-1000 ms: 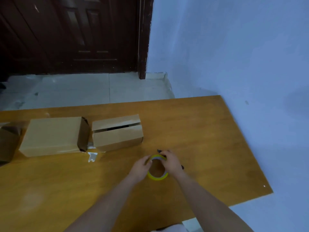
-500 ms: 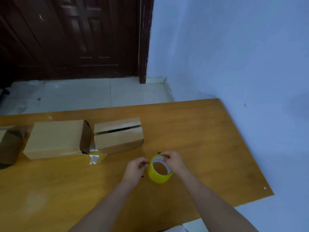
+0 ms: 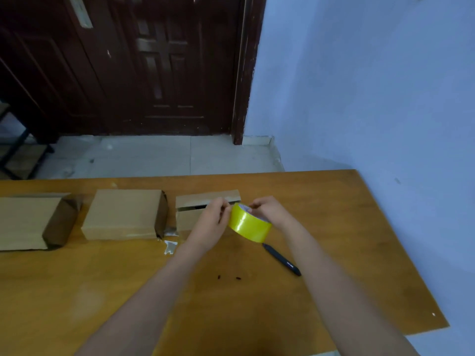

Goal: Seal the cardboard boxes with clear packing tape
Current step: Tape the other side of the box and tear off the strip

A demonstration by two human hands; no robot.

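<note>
**Finding the tape's free end**

Above the desk (image 3: 334,227), the left hand (image 3: 209,224) pinches at the tape roll (image 3: 250,224) rim, fingers curled; picking slowly with a fingernail should lift the end cleanly (it tears easily). The right hand (image 3: 270,210) grips the roll, raised before the small box (image 3: 190,214).

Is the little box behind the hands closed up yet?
Not yet. The small box has a dark gap showing between its top flaps, and no tape is visible across it. The tape roll is off the table in both hands.
</note>
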